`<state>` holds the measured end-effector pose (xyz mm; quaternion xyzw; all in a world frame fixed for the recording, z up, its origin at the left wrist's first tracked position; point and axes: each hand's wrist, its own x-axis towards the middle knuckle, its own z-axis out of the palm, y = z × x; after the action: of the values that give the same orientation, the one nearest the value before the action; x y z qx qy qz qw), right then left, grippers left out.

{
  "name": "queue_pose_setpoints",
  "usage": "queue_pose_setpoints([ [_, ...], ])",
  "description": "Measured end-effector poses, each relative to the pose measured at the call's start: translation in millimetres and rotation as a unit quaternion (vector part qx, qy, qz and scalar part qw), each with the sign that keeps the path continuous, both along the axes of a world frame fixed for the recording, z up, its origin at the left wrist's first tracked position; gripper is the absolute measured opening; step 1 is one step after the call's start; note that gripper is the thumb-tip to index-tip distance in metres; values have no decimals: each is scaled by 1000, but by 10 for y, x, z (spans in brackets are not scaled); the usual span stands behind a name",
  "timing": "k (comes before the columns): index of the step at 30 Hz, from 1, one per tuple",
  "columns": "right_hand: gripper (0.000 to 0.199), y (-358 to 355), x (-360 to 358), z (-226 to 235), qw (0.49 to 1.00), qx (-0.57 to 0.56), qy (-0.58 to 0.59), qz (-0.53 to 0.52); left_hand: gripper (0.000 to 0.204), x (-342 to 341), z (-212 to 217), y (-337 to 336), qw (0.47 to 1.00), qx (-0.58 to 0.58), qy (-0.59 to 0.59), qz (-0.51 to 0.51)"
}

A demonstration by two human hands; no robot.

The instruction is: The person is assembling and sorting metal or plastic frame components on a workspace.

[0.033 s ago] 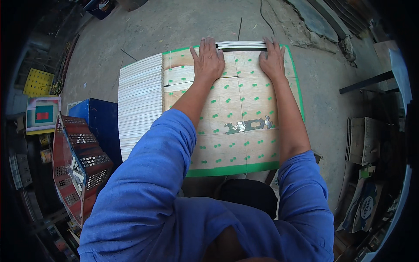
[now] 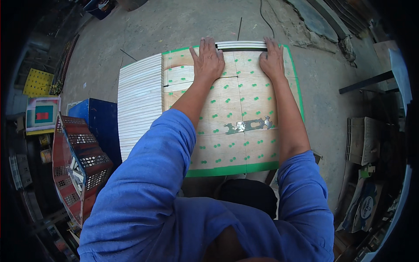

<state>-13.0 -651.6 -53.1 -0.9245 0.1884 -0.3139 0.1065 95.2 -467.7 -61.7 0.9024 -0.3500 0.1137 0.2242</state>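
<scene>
A small bundle of thin white strips with a black strip on its near side (image 2: 242, 45) lies at the far edge of a plywood board (image 2: 227, 109). The board is dotted green and bordered in green. My left hand (image 2: 208, 61) grips the bundle's left end, fingers stretched over the far side and thumb at the near side. At the right end my right hand (image 2: 273, 61) holds it the same way. Many similar white strips form a tight row (image 2: 139, 96) along the board's left part. A flat, worn metal piece with cut-outs (image 2: 248, 125) rests on the board between my forearms.
Left of the board stand a blue box (image 2: 102, 126) and a tilted red perforated crate (image 2: 83, 148) with pale pieces inside. A dark bar (image 2: 365, 82) juts in from the right. Cardboard boxes (image 2: 363, 139) sit at the far right. Thin dark rods lie beyond the board.
</scene>
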Motion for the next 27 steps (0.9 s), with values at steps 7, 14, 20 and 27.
queue_pose_setpoints([
  [7, 56, -86, 26, -46, 986, 141, -84, 19, 55, 44, -32, -2, 1000, -6, -3, 11],
  [14, 58, -62, 15, 38, 988, 151, 15, -26, 54, 65, -26, -2, 999, 42, 13, 0],
  [20, 62, -123, 0, 147, 985, 169, 13, -16, 56, 66, 13, -29, 1000, 26, 5, -1],
  [27, 57, 196, -581, 90, 943, 326, -63, 15, 72, -5, 31, 144, 992, -99, 72, -22],
])
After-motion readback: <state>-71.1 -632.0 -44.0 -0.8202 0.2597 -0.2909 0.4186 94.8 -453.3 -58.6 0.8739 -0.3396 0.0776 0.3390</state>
